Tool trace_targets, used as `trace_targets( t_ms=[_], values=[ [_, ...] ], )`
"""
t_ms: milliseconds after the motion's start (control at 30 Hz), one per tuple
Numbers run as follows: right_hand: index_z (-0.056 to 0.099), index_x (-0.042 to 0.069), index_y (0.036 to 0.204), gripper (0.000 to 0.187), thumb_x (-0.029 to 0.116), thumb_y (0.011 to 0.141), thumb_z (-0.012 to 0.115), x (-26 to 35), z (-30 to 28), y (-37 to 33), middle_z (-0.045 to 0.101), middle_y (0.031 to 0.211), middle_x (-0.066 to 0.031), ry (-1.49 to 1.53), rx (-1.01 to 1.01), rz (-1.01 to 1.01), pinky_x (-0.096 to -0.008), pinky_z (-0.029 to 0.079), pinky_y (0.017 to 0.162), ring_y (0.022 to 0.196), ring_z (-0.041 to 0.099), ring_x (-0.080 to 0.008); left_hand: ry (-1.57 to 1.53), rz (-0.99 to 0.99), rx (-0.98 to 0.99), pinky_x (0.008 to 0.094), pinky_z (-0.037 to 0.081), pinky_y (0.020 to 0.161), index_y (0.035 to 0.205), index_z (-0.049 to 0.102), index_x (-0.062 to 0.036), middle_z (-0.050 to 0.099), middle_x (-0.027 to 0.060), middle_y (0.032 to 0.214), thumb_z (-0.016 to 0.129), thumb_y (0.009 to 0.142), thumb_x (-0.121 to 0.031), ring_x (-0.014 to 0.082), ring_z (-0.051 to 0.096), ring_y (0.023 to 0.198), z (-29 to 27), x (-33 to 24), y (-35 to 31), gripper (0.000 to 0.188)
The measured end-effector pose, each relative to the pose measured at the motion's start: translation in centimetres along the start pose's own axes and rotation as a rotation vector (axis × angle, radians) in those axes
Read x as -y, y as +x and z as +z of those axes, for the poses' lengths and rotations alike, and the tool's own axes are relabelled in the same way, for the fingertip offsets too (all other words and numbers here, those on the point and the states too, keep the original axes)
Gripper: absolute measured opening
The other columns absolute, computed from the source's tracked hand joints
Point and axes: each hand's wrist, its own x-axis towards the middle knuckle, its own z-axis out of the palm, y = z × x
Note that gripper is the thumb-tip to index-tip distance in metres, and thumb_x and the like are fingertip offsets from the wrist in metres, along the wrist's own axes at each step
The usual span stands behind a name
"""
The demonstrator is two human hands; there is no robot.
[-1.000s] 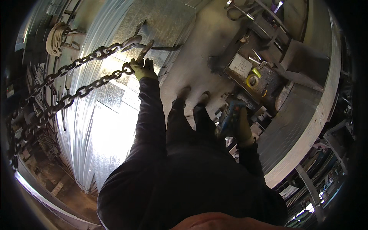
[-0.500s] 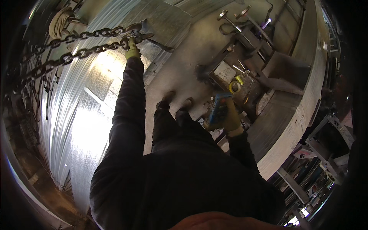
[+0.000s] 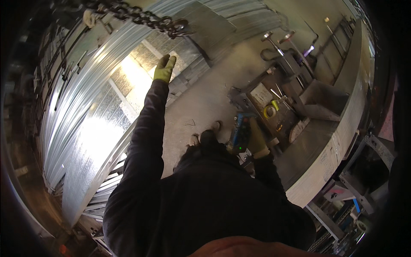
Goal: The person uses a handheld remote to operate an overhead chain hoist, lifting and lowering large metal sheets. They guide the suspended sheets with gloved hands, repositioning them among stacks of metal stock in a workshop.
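Observation:
My left hand (image 3: pixel 164 70), in a yellow-green work glove, reaches forward with fingers and thumb apart and nothing in it. Beyond it, apart from the fingers, hang heavy dark lifting chains (image 3: pixel 139 16) that end in a dark metal hook (image 3: pixel 180 28). Low on the right, my gloved right hand (image 3: pixel 258 139) is closed round a blue handheld remote control (image 3: pixel 241 130) with dark buttons and a small lit green light. The glove hides part of the remote.
Long shiny metal profiles and sheets (image 3: pixel 92 141) lie stacked on the left. To the right stands a dark work table (image 3: pixel 284 124) with a roll of yellow tape (image 3: pixel 269 112), a paper sheet (image 3: pixel 260 94) and tools. A long pale beam (image 3: pixel 319 173) runs along the right side.
My left hand has let go of the chain hook and drawn back with fingers spread. The chains and hook sit higher in view. My right hand still holds the remote.

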Motion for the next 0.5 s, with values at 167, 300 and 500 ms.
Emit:
trace_targets(
  t_ms=[167,300,500],
  values=[
    [0.061,0.005,0.140,0.054,0.050,0.111,0.053,-2.5,2.7,-1.1,0.071,0.120,-0.0092,-0.897,-0.003,-0.344,-0.0385,0.058,0.095,0.107,0.070,-0.0242,0.100,-0.049,-0.083,0.0389,0.045,0.116,0.151,0.053,0.0035,0.059,0.0209,0.151,0.080,0.097,-0.045,0.0303,0.057,0.139,-10.1,-1.0,-10.3,0.078],
    [0.062,0.005,0.137,0.060,0.056,0.111,0.048,-4.7,7.4,-3.0,0.072,0.116,-0.0078,-0.462,0.162,-0.133,-0.0365,0.058,0.091,0.102,0.070,-0.0206,0.389,-0.011,-0.303,0.0440,0.046,0.115,0.154,0.051,-0.0013,0.058,0.0224,0.151,0.082,0.095,-0.042,0.0320,0.056,0.140,-18.3,-4.9,-18.0,0.078],
    [0.066,0.006,0.134,0.068,0.065,0.109,0.047,-7.6,9.1,-3.9,0.072,0.113,-0.0050,-0.449,0.166,-0.024,-0.0328,0.057,0.087,0.098,0.069,-0.0146,0.853,0.827,-0.690,0.0448,0.049,0.113,0.144,0.060,0.0003,0.062,0.0238,0.146,0.086,0.091,-0.033,0.0382,0.060,0.135,-24.7,-23.3,-23.7,0.067]
  ],
)
